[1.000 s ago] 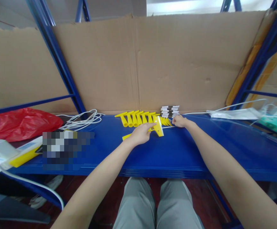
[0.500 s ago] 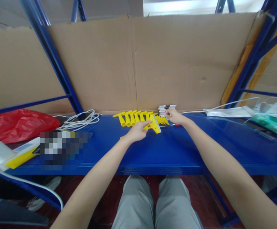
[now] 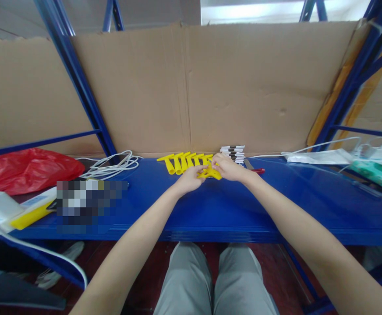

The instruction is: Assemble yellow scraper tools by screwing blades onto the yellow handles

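Observation:
My left hand (image 3: 191, 180) is closed around the handle of a yellow scraper (image 3: 214, 173), held just above the blue shelf top. At the scraper's head is my right hand (image 3: 225, 166), its fingers pinched together against it. Whether a small part sits between those fingertips is hidden. A row of several yellow scraper handles (image 3: 178, 163) lies just behind my left hand. Behind my right hand stands a stack of white packets with dark bands (image 3: 233, 153). A red-handled tool (image 3: 259, 171) lies to the right, partly covered by my right wrist.
Cardboard (image 3: 250, 87) walls off the back of the blue shelf (image 3: 210, 210). To the left are a coiled white cable (image 3: 118, 165), a red plastic bag (image 3: 30, 169) and a blurred-out item. On the right lie a white sleeve (image 3: 319, 156) and a green pack (image 3: 375, 170).
My right hand has moved left and toward me, from beside the white packets to the scraper's head. The scraper has turned in my left hand; its broad face shows less now.

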{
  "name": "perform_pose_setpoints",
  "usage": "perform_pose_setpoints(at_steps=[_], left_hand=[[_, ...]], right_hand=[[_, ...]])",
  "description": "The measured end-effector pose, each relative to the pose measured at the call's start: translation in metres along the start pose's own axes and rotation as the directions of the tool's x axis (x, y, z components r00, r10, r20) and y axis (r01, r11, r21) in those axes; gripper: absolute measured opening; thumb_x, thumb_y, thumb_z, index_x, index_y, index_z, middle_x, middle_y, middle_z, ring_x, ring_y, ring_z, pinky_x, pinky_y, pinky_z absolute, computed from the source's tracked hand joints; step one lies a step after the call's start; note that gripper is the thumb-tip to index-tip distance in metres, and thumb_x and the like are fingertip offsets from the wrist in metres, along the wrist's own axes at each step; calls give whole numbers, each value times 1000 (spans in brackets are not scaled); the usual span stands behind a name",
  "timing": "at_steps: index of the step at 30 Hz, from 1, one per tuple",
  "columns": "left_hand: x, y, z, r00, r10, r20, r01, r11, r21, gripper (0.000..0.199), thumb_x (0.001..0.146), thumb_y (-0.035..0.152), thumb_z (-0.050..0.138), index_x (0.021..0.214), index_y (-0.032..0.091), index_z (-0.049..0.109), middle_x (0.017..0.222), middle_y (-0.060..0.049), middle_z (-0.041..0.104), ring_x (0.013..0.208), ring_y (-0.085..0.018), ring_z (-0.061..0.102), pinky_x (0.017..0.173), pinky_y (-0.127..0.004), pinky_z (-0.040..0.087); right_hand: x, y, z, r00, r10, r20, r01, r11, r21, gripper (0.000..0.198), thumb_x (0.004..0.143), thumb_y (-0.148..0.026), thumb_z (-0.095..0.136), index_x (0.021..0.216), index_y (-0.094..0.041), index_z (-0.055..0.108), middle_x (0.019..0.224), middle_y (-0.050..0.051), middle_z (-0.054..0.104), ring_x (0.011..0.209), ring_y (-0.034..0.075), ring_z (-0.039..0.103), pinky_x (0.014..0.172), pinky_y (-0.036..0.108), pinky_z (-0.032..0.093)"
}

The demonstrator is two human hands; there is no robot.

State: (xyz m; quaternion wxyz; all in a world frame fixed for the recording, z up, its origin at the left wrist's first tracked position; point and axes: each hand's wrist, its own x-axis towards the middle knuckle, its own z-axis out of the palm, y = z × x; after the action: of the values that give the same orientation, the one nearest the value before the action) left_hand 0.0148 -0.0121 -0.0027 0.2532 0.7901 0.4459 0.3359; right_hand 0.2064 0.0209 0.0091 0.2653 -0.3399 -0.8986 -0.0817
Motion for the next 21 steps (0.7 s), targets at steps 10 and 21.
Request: perform_pose_setpoints(at_steps=[10,21], left_hand=[[2,-4,3,1000,-22,-17,22,1000,11,53,73,2,57,125,11,58,127,-13,62,118,-22,57,104,-36,41],[0,-3,4,1000,-2,-6,2,1000,20,54,74,2,55,126,15,58,126,-11,63,118,-21,57,104,-37,42]], right_hand=[[-1,-8,-9,993,-114,-30,113,993,-28,14,86,-10,45,83,-16,57,87,8,54,84,19,48,77,32,39],[-8,-14,-16,976,-218,-4,216,969,-124,17,88,-14,49,83,-17,65,84,8,58,82,19,50,74,32,38]])
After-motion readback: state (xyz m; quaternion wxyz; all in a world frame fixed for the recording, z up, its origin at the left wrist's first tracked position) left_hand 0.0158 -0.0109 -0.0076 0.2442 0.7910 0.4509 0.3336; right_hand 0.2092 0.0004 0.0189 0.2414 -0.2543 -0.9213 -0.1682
